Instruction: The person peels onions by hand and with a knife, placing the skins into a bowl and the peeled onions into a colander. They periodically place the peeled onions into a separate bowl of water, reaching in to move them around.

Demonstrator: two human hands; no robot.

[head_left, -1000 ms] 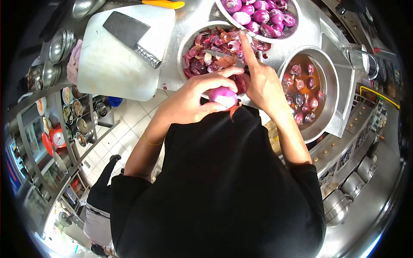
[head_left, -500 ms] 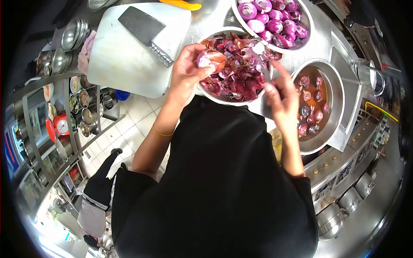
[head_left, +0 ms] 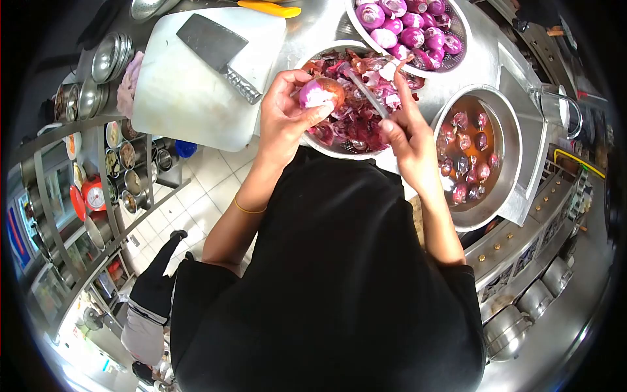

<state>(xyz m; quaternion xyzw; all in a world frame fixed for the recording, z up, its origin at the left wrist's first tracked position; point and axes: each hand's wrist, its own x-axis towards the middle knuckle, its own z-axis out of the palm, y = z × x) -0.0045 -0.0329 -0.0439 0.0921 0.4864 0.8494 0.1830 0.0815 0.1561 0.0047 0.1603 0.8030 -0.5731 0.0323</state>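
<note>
My left hand (head_left: pixel 285 111) is wrapped round a partly peeled red onion (head_left: pixel 321 93), with brown skin on its right side. My right hand (head_left: pixel 411 134) grips a small knife (head_left: pixel 369 93), its blade pointing up and left toward the onion, the two apart; the index finger is stretched out. Below both hands lies a metal colander heaped with red onion skins (head_left: pixel 356 134). Peeled purple onions (head_left: pixel 413 36) fill a perforated bowl at the top. To the right, unpeeled onions (head_left: pixel 482 171) sit in brownish liquid in a metal basin (head_left: pixel 513 140).
A white cutting board (head_left: pixel 176 98) on the left bears a cleaver (head_left: pixel 212 42). A yellow-handled tool (head_left: pixel 271 8) lies beyond it. Metal bowls (head_left: pixel 108 57) and a pink cloth (head_left: pixel 129 85) are at the far left. Another person (head_left: pixel 147 313) is at the lower left.
My right hand has shifted slightly left, and the knife in it now shows clearly. The onion in my left hand is turned, showing more of its pale, peeled side.
</note>
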